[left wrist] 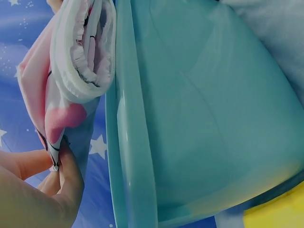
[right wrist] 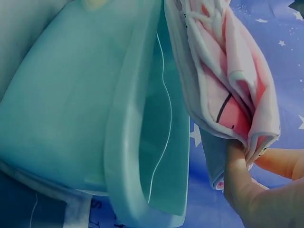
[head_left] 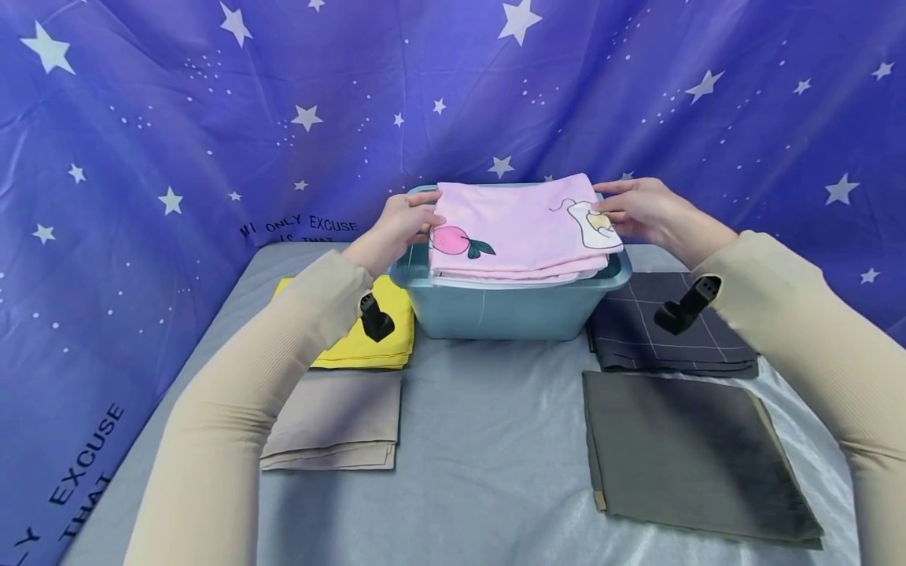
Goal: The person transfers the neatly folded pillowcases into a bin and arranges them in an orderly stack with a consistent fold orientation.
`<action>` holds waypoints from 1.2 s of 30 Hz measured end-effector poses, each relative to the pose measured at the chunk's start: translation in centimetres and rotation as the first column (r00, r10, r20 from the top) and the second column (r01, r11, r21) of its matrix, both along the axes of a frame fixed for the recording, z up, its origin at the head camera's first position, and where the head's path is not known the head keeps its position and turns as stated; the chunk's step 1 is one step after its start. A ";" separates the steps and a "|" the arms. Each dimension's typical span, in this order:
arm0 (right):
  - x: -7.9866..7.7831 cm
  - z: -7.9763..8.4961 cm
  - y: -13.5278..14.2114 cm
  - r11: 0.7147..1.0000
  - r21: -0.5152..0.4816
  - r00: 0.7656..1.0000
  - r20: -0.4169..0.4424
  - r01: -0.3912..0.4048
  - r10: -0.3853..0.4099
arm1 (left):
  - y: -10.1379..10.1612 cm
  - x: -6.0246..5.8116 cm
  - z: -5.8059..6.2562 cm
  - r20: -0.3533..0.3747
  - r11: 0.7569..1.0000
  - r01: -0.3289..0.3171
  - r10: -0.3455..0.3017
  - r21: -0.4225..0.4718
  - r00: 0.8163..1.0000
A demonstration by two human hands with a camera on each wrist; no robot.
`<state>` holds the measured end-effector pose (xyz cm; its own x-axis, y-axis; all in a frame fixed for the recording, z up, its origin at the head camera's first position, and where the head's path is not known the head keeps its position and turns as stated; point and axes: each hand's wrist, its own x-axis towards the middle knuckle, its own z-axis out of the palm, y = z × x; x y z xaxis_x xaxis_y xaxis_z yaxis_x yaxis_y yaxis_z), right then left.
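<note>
A folded pink cloth (head_left: 520, 224) with a peach print and a white-and-yellow print lies level over the mouth of a teal plastic bin (head_left: 495, 310). At its left side my left hand (head_left: 396, 228) pinches the edge between thumb and fingers, as the left wrist view shows. My right hand (head_left: 651, 208) pinches the opposite side; in the right wrist view the cloth's folded layers (right wrist: 232, 95) hang beside the bin's rim (right wrist: 126, 118). Whether the cloth rests on the rim cannot be told. Most of the bin's inside is hidden under it.
Left of the bin lie a folded yellow cloth (head_left: 382, 330) and a folded beige cloth (head_left: 340, 417). To the right are a dark checked cloth (head_left: 665, 338) and an olive-grey cloth (head_left: 686, 448). A purple star-print curtain (head_left: 396, 71) hangs behind the grey-covered surface (head_left: 481, 456).
</note>
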<state>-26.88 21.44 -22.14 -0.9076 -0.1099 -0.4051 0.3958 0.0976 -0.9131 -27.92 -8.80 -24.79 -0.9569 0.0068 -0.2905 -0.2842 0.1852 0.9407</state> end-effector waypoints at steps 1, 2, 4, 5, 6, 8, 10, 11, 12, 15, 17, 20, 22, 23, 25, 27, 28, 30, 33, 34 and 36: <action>-0.1 0.0 -0.1 1.000 0.004 1.000 0.000 0.003 -0.003 | 0.0 -0.2 0.0 0.000 1.000 -0.002 0.002 -0.004 1.000; -0.2 0.1 -0.1 1.000 0.014 1.000 -0.003 0.006 -0.006 | 0.0 -0.3 -0.1 0.000 1.000 -0.006 0.006 -0.008 1.000; -0.4 0.1 -0.3 1.000 0.025 1.000 -0.008 0.009 -0.009 | 0.1 -0.7 -0.2 -0.002 1.000 -0.012 0.012 -0.016 1.000; -0.5 0.1 -0.4 1.000 0.029 1.000 -0.009 0.010 -0.009 | 0.1 -0.9 -0.2 -0.004 1.000 -0.014 0.014 -0.016 1.000; -0.6 0.1 -0.5 0.999 0.039 1.000 -0.012 0.011 -0.010 | 0.1 -1.0 -0.3 -0.005 1.000 -0.014 0.014 -0.019 1.000; -0.7 0.1 -0.6 0.998 0.067 1.000 -0.017 0.008 -0.007 | 0.1 -1.1 -0.3 -0.005 1.000 -0.015 0.015 -0.023 1.000; -1.0 0.0 -0.8 0.995 0.096 1.000 -0.021 -0.003 0.005 | 0.2 -1.3 -0.4 -0.005 0.999 -0.016 0.015 -0.030 1.000; -1.1 0.0 -0.9 0.993 0.115 1.000 -0.021 -0.004 0.007 | 0.2 -1.4 -0.4 -0.005 0.999 -0.016 0.016 -0.032 1.000; -1.2 -0.1 -1.0 0.990 0.140 1.000 -0.025 -0.008 0.012 | 0.2 -1.4 -0.4 -0.003 0.999 -0.017 0.017 -0.037 1.000; -1.5 -0.2 -1.3 0.982 0.189 0.999 -0.033 -0.005 0.012 | 0.2 -1.5 -0.4 0.002 0.999 -0.019 0.020 -0.046 1.000; -1.8 -0.3 -1.5 0.973 0.231 0.999 -0.040 0.007 0.002 | 0.3 -1.6 -0.4 0.003 0.999 -0.020 0.020 -0.049 1.000; -2.1 -0.4 -1.7 0.961 0.274 0.999 -0.049 0.025 -0.012 | 0.3 -1.8 -0.4 0.003 0.998 -0.017 0.018 -0.057 1.000; -2.3 -0.5 -1.9 0.954 0.299 0.999 -0.051 0.026 -0.011 | 0.3 -1.9 -0.4 -0.001 0.998 -0.015 0.015 -0.059 1.000; -2.4 -0.5 -1.9 0.953 0.302 0.999 -0.049 0.025 -0.011 | 0.3 -2.0 -0.4 -0.001 0.998 -0.013 0.013 -0.060 1.000; -2.6 -0.5 -2.0 0.952 0.304 0.999 -0.050 0.023 -0.009 | 0.3 -2.1 -0.3 0.005 0.998 -0.011 0.011 -0.060 1.000; -2.8 -0.5 -2.1 0.954 0.298 0.999 -0.053 0.023 -0.008 | 0.3 -2.3 -0.3 0.004 0.998 -0.012 0.012 -0.064 1.000; -2.9 -0.5 -2.1 0.955 0.294 0.998 -0.056 0.025 -0.009 | 0.3 -2.4 -0.3 0.003 0.998 -0.014 0.014 -0.063 1.000; -3.1 -0.5 -2.1 0.957 0.289 0.998 -0.060 0.024 -0.007 | 0.4 -2.7 -0.2 -0.002 0.998 -0.021 0.020 -0.064 1.000; -3.2 -0.5 -2.1 0.956 0.292 0.998 -0.062 0.012 0.006 | 0.5 -3.0 -0.2 -0.015 0.997 -0.026 0.025 -0.070 1.000; -3.3 -0.5 -2.1 0.956 0.292 0.998 -0.061 0.009 0.009 | 0.5 -3.1 -0.2 -0.013 0.997 -0.026 0.025 -0.073 1.000; -3.4 -0.6 -2.1 0.955 0.295 0.998 -0.060 0.005 0.013 | 0.5 -3.3 -0.3 -0.010 0.997 -0.024 0.023 -0.079 1.000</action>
<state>-30.29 19.34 -22.74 -0.9313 0.0029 -0.3643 0.3398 0.3678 -0.8656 -31.17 -8.29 -25.10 -0.9590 -0.0386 -0.2806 -0.2811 0.2521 0.9260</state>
